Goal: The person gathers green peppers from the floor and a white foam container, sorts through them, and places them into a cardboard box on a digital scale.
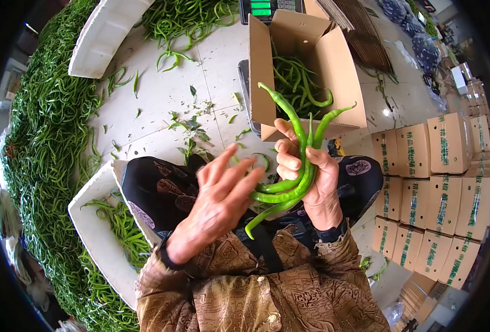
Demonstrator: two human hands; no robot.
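Observation:
Several long green chili peppers (306,176) are bunched in my right hand (319,180), its fingers and thumb wrapped around their middles. Their upper ends fan out above the fist, and the lower ends curve toward the left. My left hand (217,196) is just beside those lower ends, fingers stretched apart and slightly blurred, and I see nothing held in it. Beyond the right hand, an open cardboard box (342,72) holds more green peppers (295,83).
A huge heap of peppers (51,144) lines the left side. A white foam box (90,221) with peppers sits by my left knee; another white foam piece (98,39) lies farther off. A scale display (261,8) stands behind the carton. Stacked printed cartons (444,205) fill the right.

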